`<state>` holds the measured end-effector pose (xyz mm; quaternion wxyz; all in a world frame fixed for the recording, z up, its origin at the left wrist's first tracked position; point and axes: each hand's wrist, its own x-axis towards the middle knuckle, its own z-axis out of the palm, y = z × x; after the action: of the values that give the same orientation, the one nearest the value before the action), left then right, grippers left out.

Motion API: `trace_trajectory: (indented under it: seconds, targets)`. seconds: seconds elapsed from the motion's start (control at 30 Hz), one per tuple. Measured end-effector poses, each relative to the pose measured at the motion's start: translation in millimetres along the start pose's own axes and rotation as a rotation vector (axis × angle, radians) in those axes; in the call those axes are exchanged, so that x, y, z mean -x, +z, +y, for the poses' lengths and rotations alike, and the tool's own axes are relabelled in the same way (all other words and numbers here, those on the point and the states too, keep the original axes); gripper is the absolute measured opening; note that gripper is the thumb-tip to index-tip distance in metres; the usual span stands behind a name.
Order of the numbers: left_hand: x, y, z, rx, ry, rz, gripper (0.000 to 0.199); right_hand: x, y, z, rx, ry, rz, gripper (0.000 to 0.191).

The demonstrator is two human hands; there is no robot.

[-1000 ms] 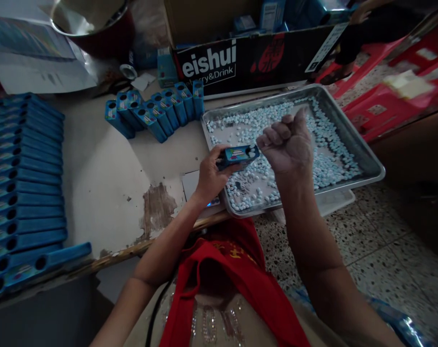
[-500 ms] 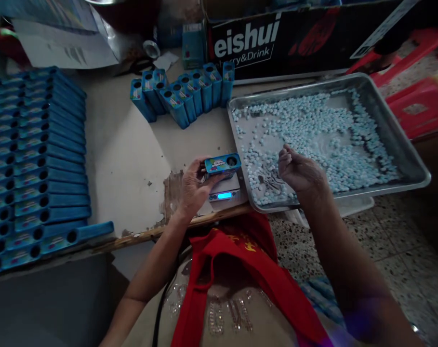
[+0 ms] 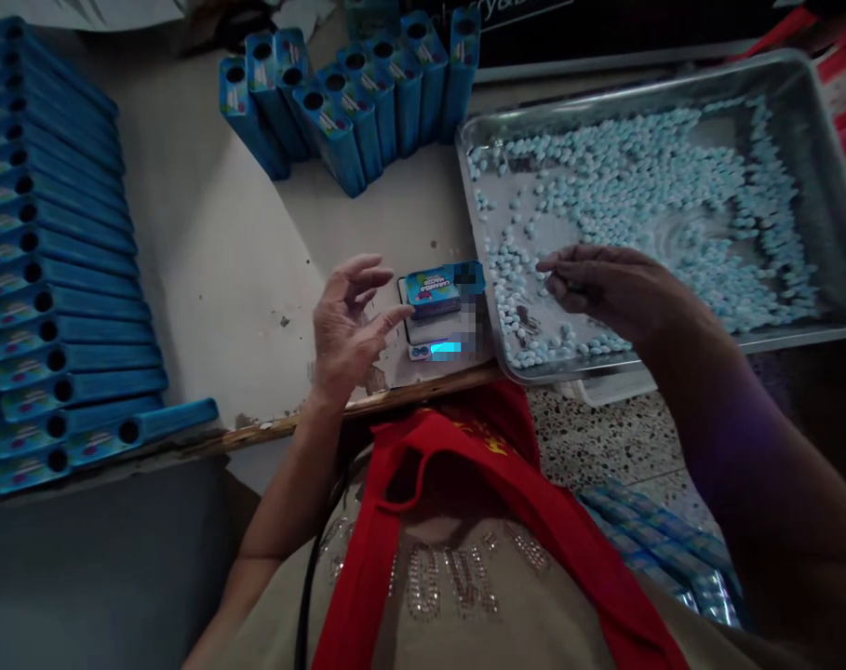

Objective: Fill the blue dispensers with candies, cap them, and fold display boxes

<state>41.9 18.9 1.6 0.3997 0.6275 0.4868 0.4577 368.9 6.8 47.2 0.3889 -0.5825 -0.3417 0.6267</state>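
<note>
A blue candy box (image 3: pixel 433 290) lies on a small digital scale (image 3: pixel 417 352) with a lit display. My left hand (image 3: pixel 349 335) is just left of it, fingers apart and holding nothing, the thumb tip close to the box's edge. Over the left half of a metal tray (image 3: pixel 473 200) is my right hand (image 3: pixel 604 288), its fingers pinched together; what they hold, if anything, is hidden. Small pale-blue candies (image 3: pixel 624 167) are spread in the tray. Near my right fingertips, a small shiny metal piece (image 3: pixel 527 321) lies among them, its kind unclear.
Rows of blue boxes with round holes (image 3: pixel 73 316) are stacked on the left of the table (image 3: pixel 220 279). Several more boxes (image 3: pixel 367 102) stand upright at the back. A dark carton (image 3: pixel 604 33) is behind the tray. The table's worn wooden edge (image 3: pixel 269 428) runs before me.
My left hand has let go of the box and drawn back left, leaving it on the scale. My right hand stays over the tray, turned more sideways. The view has tilted down.
</note>
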Motion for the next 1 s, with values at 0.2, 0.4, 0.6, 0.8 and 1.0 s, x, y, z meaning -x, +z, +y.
trace_trajectory:
  seconds: [0.2,0.4,0.6,0.8,1.0]
  targets:
    - [-0.7,-14.2,4.8,-0.053,-0.044,0.062,0.046,2.1,11.1,-17.8,0.138,-0.124,-0.021,0.009]
    - [2.5,-15.8,10.6,-0.015,-0.052,0.068,0.043,0.1,25.9,-36.0,0.313,-0.193,-0.029,0.006]
    - [9.0,-17.8,10.2,0.062,-0.090,0.065,0.043,-7.0,31.1,-44.8,0.254,-0.139,-0.062,0.015]
    - [16.4,-20.4,4.9,0.082,-0.090,0.034,0.040,-6.7,27.0,-40.9,0.151,-0.078,-0.090,0.013]
    - [16.0,-17.6,-2.6,0.087,-0.114,0.011,0.042,0.0,34.5,-41.3,0.134,-0.075,-0.090,0.015]
